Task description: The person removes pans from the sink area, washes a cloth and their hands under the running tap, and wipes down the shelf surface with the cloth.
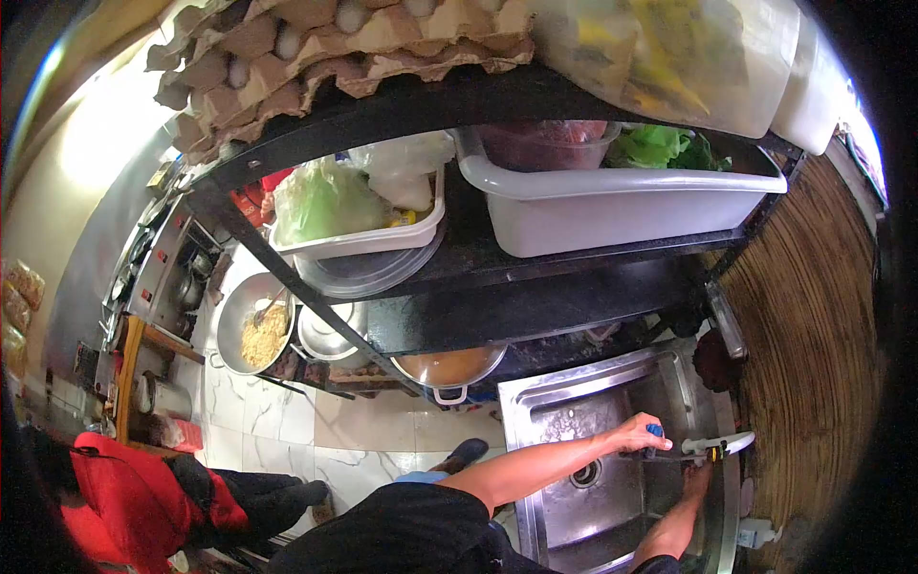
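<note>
Blue piece (655,430) within left grip's (639,433) pinch, right grip (697,478) near tap (719,444), closure unclear.

Beyond left hand (636,436): black rack (535,320) bearing egg cartons (287,81); white tub (622,218) with leafy greens (660,147); white tray (368,238) of bagged goods (330,201). Well left of that hand: pan (230,325) of yellowish food (265,337); person in red (143,497). Right of right hand (696,478): white bottle (757,534).

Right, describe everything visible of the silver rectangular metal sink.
This silver rectangular metal sink looks like stainless steel: shiny, with a broad rim, sunken basin and round drain. Pale specks dot its floor. It lies beside the brown wood-patterned surface. The bare left hand and right hand reach over it; contact is unclear.
</note>
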{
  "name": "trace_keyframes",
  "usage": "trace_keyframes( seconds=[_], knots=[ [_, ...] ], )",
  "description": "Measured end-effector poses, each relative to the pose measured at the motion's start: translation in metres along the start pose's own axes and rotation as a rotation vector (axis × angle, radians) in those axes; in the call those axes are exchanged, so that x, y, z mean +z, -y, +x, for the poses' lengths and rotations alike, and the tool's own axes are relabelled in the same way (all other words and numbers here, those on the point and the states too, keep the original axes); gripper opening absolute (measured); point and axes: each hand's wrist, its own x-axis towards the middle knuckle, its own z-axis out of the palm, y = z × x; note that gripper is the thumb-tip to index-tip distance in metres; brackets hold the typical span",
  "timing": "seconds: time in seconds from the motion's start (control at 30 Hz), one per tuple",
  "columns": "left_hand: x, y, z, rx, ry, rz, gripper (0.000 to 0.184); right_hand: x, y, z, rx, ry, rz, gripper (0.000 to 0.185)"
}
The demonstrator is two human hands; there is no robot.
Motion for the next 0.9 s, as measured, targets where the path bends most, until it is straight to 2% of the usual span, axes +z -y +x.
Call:
trace_keyframes(
  seconds=[0.07, 0.1, 0.2, 0.3, 0.4, 0.47, 0.5, 0.53, 0.57, 0.6, 0.63, 0.7, 0.73, 0.83, 0.87, 0.9],
  knots=[
    [-0.006, -0.013, -0.013, -0.096, -0.012, -0.081, 0.05, -0.019, -0.008, 0.043, 0.074, 0.075, 0.087, 0.045],
    [-0.007, -0.01, -0.014, -0.104, -0.049, -0.105, 0.051, -0.015, -0.003, 0.037, 0.11, 0.11, 0.131, 0.045],
    [-0.011, -0.006, -0.022, -0.127, -0.133, -0.183, 0.051, 0.001, 0.017, 0.012, 0.123, -0.062, 0.084, 0.045],
    [-0.018, -0.013, -0.033, -0.222, -0.138, -0.232, 0.05, -0.02, 0.001, 0.055, 0.228, 0.029, 0.029, 0.054],
    [-0.017, -0.017, -0.036, -0.291, -0.163, -0.304, 0.049, 0.012, -0.012, 0.043, 0.083, -0.263, -0.479, 0.044],
    [-0.009, -0.011, -0.029, -0.306, -0.206, -0.38, 0.048, 0.029, -0.055, 0.025, -0.144, -0.318, -0.201, 0.047],
    [-0.009, -0.01, -0.028, -0.289, -0.195, -0.345, 0.047, 0.068, -0.049, -0.056, -0.075, -0.253, -0.022, 0.05],
    [-0.009, -0.007, -0.028, -0.275, -0.186, -0.311, 0.047, 0.082, -0.052, -0.097, 0.004, -0.115, -0.041, 0.059],
    [-0.008, -0.003, -0.029, -0.264, -0.177, -0.28, 0.046, 0.115, -0.049, -0.165, 0.049, -0.038, -0.085, 0.08],
    [-0.006, 0.004, -0.03, -0.171, -0.183, -0.259, 0.046, 0.12, -0.051, -0.191, 0.169, 0.273, 0.013, 0.082],
    [-0.003, 0.009, -0.031, -0.163, -0.229, -0.247, 0.047, 0.144, -0.044, -0.242, 0.216, 0.58, 0.301, 0.085],
    [-0.003, 0.011, -0.033, -0.137, -0.324, -0.21, 0.048, 0.164, -0.051, -0.284, 0.227, 0.691, 0.487, 0.081],
    [-0.01, 0.01, -0.037, -0.111, -0.284, -0.12, 0.049, 0.175, -0.048, -0.3, 0.179, 0.733, 0.485, 0.081],
    [0.0, 0.017, -0.037, 0.037, -0.47, 0.288, 0.056, 0.186, -0.039, -0.324, 0.056, 0.807, 0.417, 0.074],
    [-0.005, -0.012, -0.054, -0.156, -0.262, 0.337, 0.066, 0.184, -0.041, -0.317, 0.029, 0.805, 0.353, 0.069],
    [-0.008, -0.005, -0.044, -0.136, -0.074, 0.355, 0.079, 0.181, -0.043, -0.31, 0.003, 0.803, 0.289, 0.063]
  ],
)
